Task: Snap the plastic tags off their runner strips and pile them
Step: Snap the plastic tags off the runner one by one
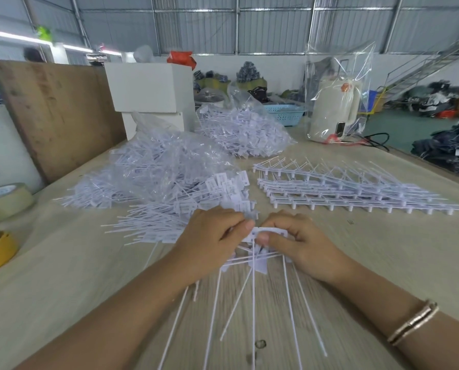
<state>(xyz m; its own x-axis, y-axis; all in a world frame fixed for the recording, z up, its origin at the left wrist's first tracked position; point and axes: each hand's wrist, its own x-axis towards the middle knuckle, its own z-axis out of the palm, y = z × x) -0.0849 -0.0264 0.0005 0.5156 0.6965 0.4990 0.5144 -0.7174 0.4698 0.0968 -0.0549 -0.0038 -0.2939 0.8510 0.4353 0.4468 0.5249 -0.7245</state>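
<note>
1. Hands met at the near middle of the surface (383, 263): the left hand (209, 241) and the right hand (300, 247) both pinched one white runner strip (269, 232), its tag stems fanning toward the person.
2. Loose tags (153, 225) lay piled just beyond the left hand.
3. Unbroken strips (343, 193) sat stacked beyond the right hand.

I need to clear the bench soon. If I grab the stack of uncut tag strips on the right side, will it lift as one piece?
Probably not. The stack of strips lies as loose, offset layers, so it would likely slide apart. Its thin tails splay outward and look bendy, so they may snag. It looks light for its bulk.
</note>
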